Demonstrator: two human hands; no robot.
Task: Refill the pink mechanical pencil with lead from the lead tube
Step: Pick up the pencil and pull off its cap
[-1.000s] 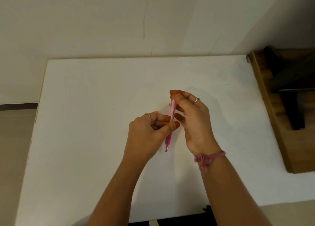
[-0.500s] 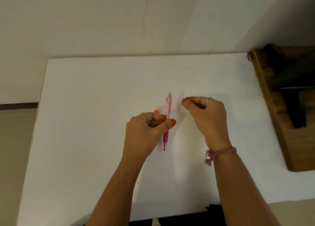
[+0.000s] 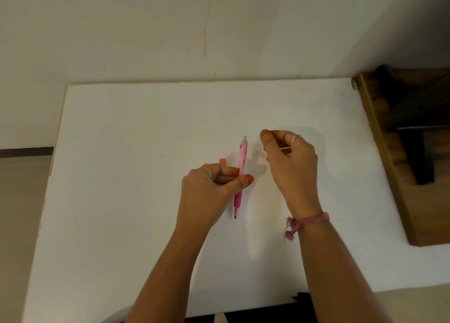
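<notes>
Holding the pink mechanical pencil steady is the near job: the left hand is closed round its barrel, thumb across the front, tip pointing to 6 o'clock and the top end, which looks uncapped, to 12 o'clock. Keeping that top end tilted up and still would give the lead an easy target.

Just past the pencil at about 2 o'clock, the right hand is curled over the white worktop, fingers pinched; a thin line crosses the palm, possibly a lead, though I cannot tell for sure. A small pale pink piece, likely the pencil's cap, sits just beside that hand's fingertips. A small orange bit shows behind the left hand's fingers; whether it belongs to the lead tube I cannot tell.

My advice: pinch the lead lightly near its end and feed it straight down the barrel, since sideways pressure would probably snap it.
</notes>
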